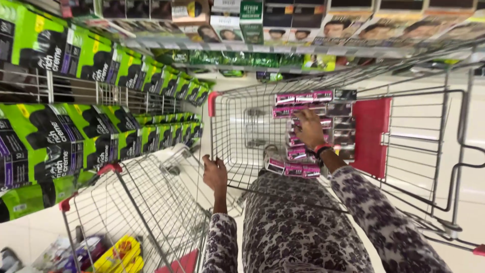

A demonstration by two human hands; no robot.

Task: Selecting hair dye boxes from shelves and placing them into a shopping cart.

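From up here I look down into a wire cart (237,136) with red corner caps. My left hand (215,174) is curled over the cart's near rim, fingers wrapped on the wire, which I judge steadies the cart and keeps it close to me. My right hand (309,129) reaches in along the cart's right side, fingers spread flat against a stack of pink boxes (303,131). The hand seems to press or grip one box in the middle of the stack; I cannot tell if it is pinched clear of the others. A red-and-black band (322,148) sits on that wrist.

The boxes are piled on edge against the red flap (371,136) at the cart's right wall, so the flap backs them and stops them from toppling. A few lie looser at the near edge of the stack, by the cart floor.

A second cart (146,212) stands to the left, just beside the first, with yellow packs (121,253) in its bottom corner. Along the left run shelves (91,91) faced with green boxes (65,55), labels outward; more boxes line the far shelf above.
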